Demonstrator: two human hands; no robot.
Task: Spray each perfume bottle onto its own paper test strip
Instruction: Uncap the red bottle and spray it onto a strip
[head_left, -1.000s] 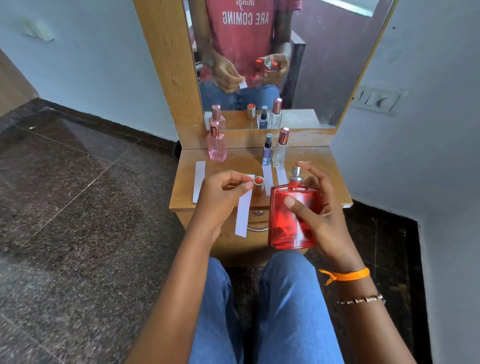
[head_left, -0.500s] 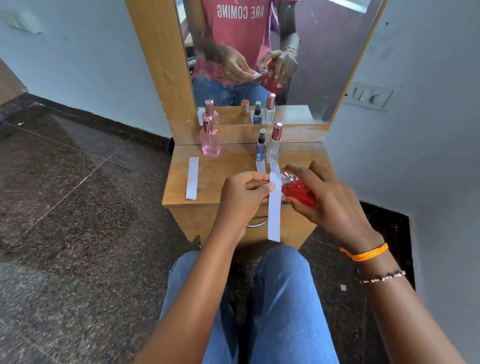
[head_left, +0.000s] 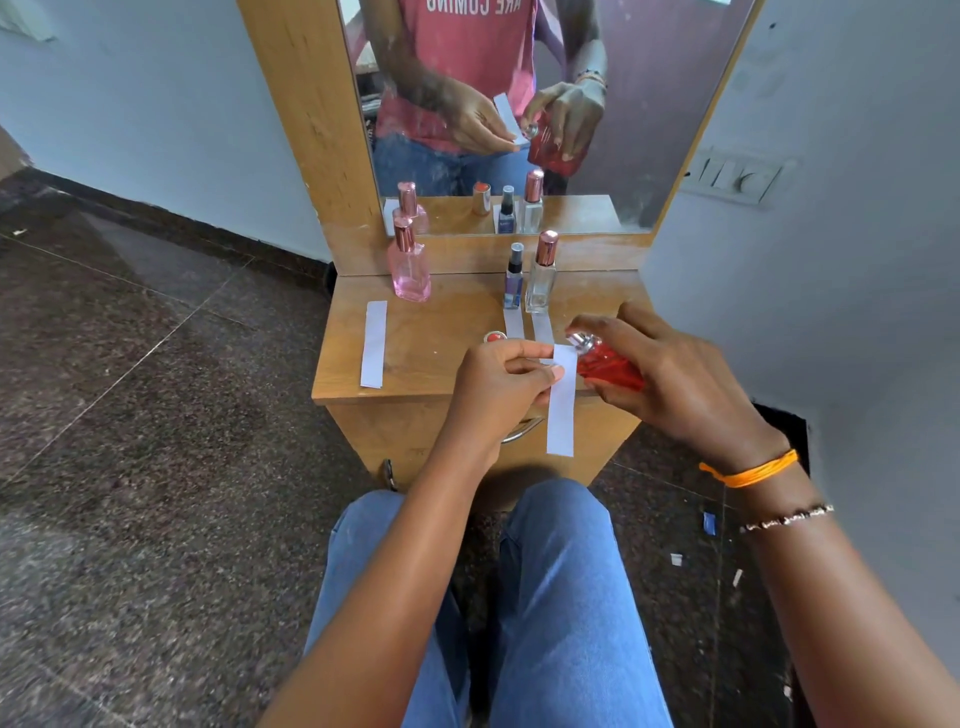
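We were at the spraying step for the red bottle (head_left: 610, 366). Our right hand (head_left: 670, 379) was wrapped around it, holding it above the front edge of the bench (head_left: 415, 358), tipped so that its long axis ran from lower right to upper left and its silver nozzle (head_left: 582, 341) pointed left at the strip (head_left: 562, 400). One finger lay over the top of the nozzle; whether it was already pressing we could not tell.

Our left hand (head_left: 501, 387) pinched the strip near its upper end between thumb and fingertips, the rest of the paper hanging straight down in front of the drawer, long axis upright. The nozzle sat just beside the strip's top.

The red cap (head_left: 494, 337) stood on the bench behind our left hand. The pink bottle (head_left: 409, 267), the small dark bottle (head_left: 513, 278) and the clear bottle (head_left: 541, 275) stood capped at the back, and three more strips (head_left: 374, 344) lay flat on the bench, so we judged those three were not yet done.

Next, we judged, we needed a firm press on the nozzle with the strip kept steady, then to lay the strip down and recap the bottle.
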